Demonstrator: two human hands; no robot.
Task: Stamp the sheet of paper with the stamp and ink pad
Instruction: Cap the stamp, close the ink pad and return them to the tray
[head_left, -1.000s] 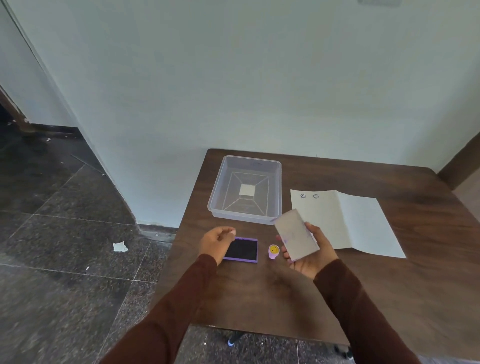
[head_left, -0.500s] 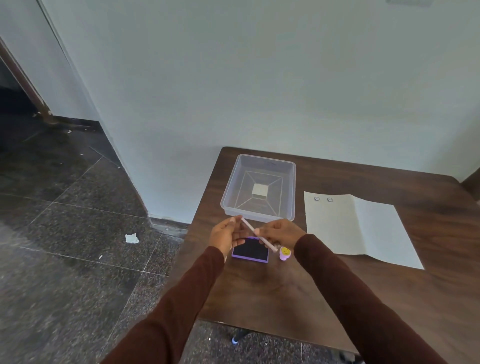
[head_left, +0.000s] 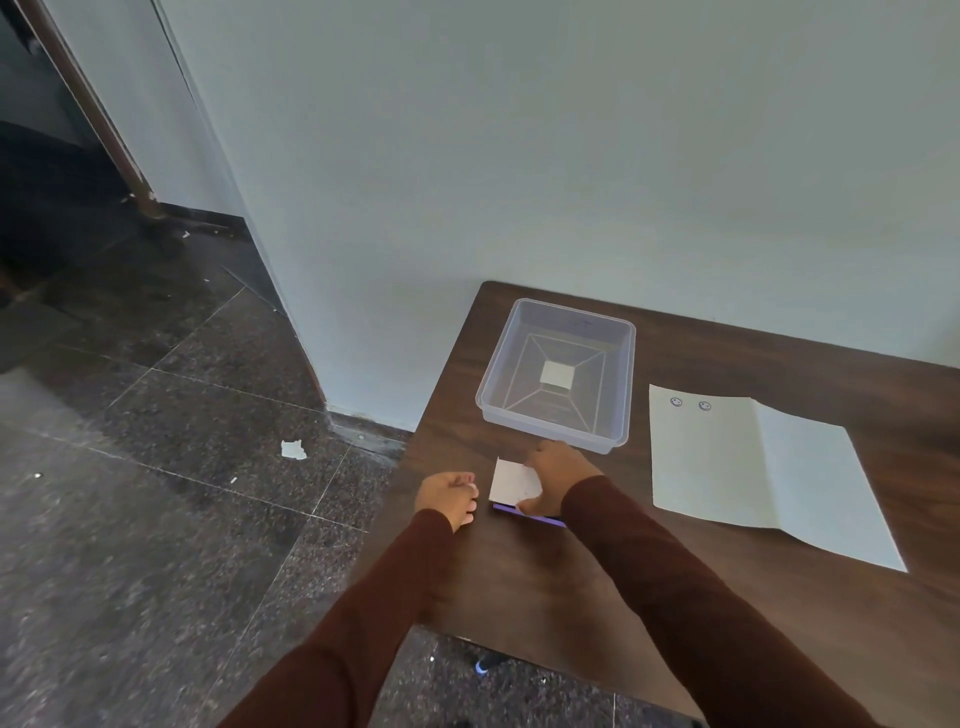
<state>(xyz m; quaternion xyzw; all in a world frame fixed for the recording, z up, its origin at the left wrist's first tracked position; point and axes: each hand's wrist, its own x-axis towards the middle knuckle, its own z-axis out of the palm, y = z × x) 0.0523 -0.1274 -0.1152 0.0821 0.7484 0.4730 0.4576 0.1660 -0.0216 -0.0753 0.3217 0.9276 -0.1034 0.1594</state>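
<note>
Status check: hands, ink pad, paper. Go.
Right hand sets white lid on ink pad. Left hand holds nothing. Paper shows two stamps. Stamp hidden.

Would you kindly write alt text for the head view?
A right hand sets a white lid onto a purple ink pad on a wooden table; the left hand rests alongside. Behind sit a clear tray and a sheet bearing two stamps.
</note>
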